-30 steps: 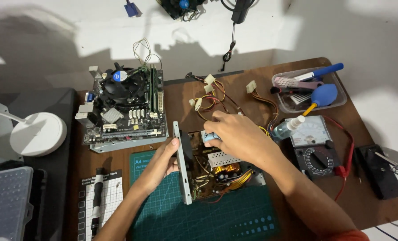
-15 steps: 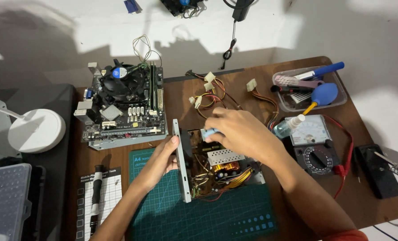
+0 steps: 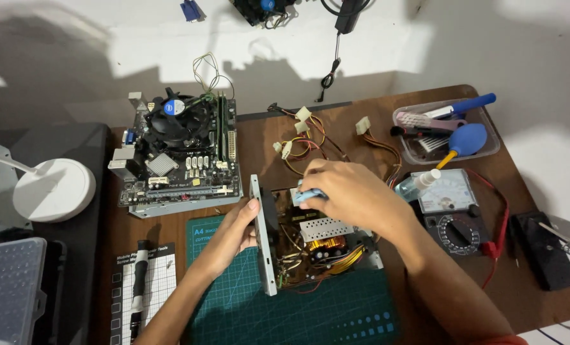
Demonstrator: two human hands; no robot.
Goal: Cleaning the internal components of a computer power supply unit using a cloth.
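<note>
An opened power supply (image 3: 310, 246) lies on a green cutting mat (image 3: 298, 313), its coils, heat sinks and coloured wires exposed. My left hand (image 3: 237, 233) grips its upright grey metal side panel (image 3: 263, 236). My right hand (image 3: 355, 191) hovers over the far end of the board, pinching a small light-blue object (image 3: 305, 195) against the components. A bundle of yellow, red and black cables with white connectors (image 3: 310, 137) fans out behind the unit.
A motherboard with a fan (image 3: 179, 153) sits at the back left. On the right are a clear tray of tools (image 3: 445, 128), an analogue multimeter (image 3: 451, 204) and a small bottle (image 3: 416, 185). A screwdriver (image 3: 138, 281) lies on a gridded mat, a white lamp base (image 3: 53, 190) at left.
My right hand has shifted slightly left and nearer the board with the blue object. The left hand keeps its hold on the panel.
</note>
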